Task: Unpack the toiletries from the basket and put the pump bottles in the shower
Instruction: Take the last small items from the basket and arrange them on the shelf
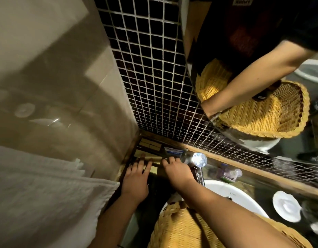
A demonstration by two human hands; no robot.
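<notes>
The yellow wicker basket (179,228) sits on the white sink (224,190) right below me, under my right forearm. My left hand (136,178) lies flat, fingers spread, on small tan boxes (149,166) in the counter's back left corner. My right hand (176,170) rests beside it, fingertips on the same items next to a blue and white box (172,151). A small bottle with a pump top (229,173) lies on the counter behind the tap. No hand grips anything that I can see.
A chrome tap (197,161) stands just right of my right hand. The mirror (253,68) above reflects my arm and the basket. A white towel (38,185) hangs at left. A white dish (286,205) sits at right. Dark mosaic tiles (151,68) cover the wall.
</notes>
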